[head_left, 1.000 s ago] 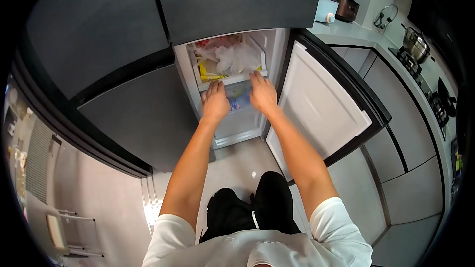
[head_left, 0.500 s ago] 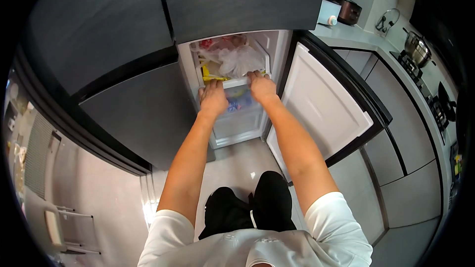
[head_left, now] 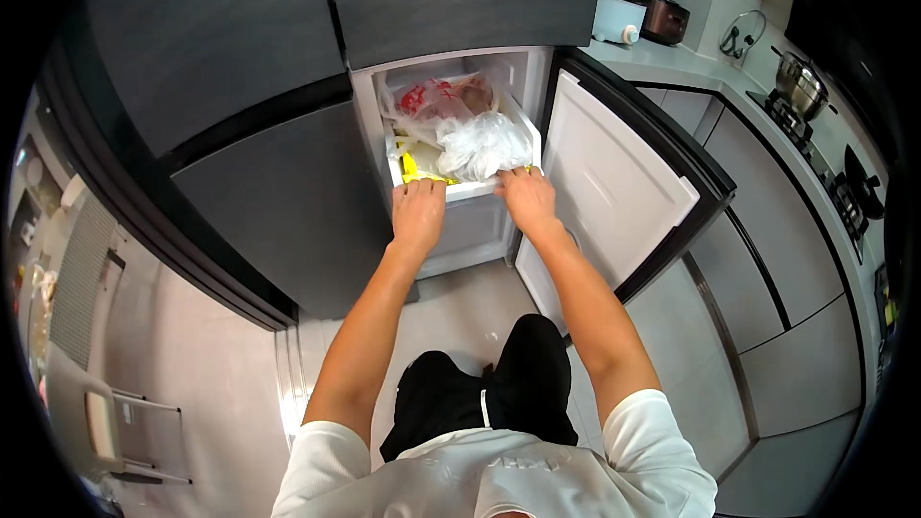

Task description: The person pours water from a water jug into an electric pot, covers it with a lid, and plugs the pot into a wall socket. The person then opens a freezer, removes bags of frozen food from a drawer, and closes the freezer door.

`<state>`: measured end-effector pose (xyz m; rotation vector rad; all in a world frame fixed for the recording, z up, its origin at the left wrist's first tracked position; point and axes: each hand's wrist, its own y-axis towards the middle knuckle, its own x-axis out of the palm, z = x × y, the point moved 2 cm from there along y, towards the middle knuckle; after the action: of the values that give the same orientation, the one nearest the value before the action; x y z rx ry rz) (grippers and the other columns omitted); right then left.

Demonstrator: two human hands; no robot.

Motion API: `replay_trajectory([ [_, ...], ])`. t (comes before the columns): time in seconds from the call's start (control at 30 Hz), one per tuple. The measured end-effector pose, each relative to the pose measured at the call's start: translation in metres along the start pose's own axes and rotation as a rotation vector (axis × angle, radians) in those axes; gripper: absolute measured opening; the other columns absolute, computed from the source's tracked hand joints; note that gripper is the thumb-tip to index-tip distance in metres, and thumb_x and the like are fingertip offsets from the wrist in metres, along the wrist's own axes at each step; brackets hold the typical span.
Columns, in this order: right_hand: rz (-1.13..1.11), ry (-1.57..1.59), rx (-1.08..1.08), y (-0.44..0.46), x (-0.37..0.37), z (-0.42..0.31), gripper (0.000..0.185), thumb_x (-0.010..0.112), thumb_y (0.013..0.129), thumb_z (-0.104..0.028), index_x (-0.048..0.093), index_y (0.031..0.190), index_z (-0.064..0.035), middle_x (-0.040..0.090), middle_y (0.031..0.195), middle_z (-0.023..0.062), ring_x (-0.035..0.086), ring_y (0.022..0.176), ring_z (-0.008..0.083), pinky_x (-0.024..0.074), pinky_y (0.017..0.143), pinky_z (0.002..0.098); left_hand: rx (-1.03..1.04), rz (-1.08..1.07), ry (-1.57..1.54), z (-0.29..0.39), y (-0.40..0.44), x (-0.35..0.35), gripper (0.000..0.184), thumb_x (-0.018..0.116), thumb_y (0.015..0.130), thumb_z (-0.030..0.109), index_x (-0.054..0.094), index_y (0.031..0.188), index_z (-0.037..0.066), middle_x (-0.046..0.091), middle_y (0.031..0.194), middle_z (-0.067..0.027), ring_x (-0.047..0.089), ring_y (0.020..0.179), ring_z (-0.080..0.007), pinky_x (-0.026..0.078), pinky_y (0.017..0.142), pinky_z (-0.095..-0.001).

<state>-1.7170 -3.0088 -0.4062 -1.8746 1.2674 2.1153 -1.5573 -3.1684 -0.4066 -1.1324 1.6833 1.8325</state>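
Observation:
A white freezer drawer (head_left: 472,191) is pulled partly out of the lower right compartment of a dark fridge. My left hand (head_left: 419,216) has its fingers hooked over the left end of the drawer's front rim. At the right end, my right hand (head_left: 528,200) grips the same rim. Inside lie a bunched white plastic bag (head_left: 484,146), a clear bag with red on it (head_left: 418,100) and a yellow package (head_left: 413,169) near the front left. What the bags contain is hard to make out. Beneath sits another drawer (head_left: 470,235), pushed in.
The fridge door (head_left: 614,192) stands open to the right, close to my right forearm. Beyond it runs a counter (head_left: 662,59) with a white appliance (head_left: 617,17), a brown cooker (head_left: 664,19) and a pot (head_left: 801,86) on the stove. A chair (head_left: 96,422) is at lower left.
The drawer has come further out towards me, with both hands still on its rim. More of the bags shows, and the lower drawer is more covered. The view has shifted slightly.

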Motion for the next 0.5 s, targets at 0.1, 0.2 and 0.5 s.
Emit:
replay_trajectory([
  [0.1, -0.002, 0.008, -0.001, -0.015, -0.008, -0.001, 0.033, 0.078, 0.092, -0.030, 0.076, 0.121, -0.0148, 0.074, 0.119, 0.0078, 0.068, 0.109, 0.0330, 0.0576, 0.092, 0.0459, 0.035, -0.017, 0.011, 0.007, -0.010, -0.010, 0.016, 0.066, 0.089, 0.007, 0.070, 0.105, 0.008, 0.070, 0.103, -0.0103, 0.068, 0.103, -0.0292, 0.046, 0.096, -0.0463],
  [0.2, -0.002, 0.015, 0.032, -0.023, -0.014, -0.001, 0.033, 0.077, 0.093, -0.030, 0.076, 0.121, -0.0131, 0.074, 0.119, 0.0085, 0.068, 0.109, 0.0337, 0.0575, 0.092, 0.0461, 0.054, 0.014, 0.013, 0.013, -0.016, -0.016, 0.015, 0.066, 0.089, 0.007, 0.070, 0.104, 0.009, 0.071, 0.103, -0.0104, 0.068, 0.103, -0.0285, 0.047, 0.096, -0.0455],
  [0.5, 0.021, 0.104, 0.002, -0.026, -0.014, -0.001, 0.032, 0.078, 0.094, -0.026, 0.073, 0.122, -0.0098, 0.073, 0.119, 0.0106, 0.068, 0.106, 0.0350, 0.0569, 0.089, 0.0464, 0.059, 0.019, -0.039, 0.007, -0.019, -0.016, 0.025, 0.071, 0.084, 0.007, 0.072, 0.109, 0.007, 0.073, 0.109, -0.0102, 0.068, 0.108, -0.0276, 0.046, 0.097, -0.0451],
])
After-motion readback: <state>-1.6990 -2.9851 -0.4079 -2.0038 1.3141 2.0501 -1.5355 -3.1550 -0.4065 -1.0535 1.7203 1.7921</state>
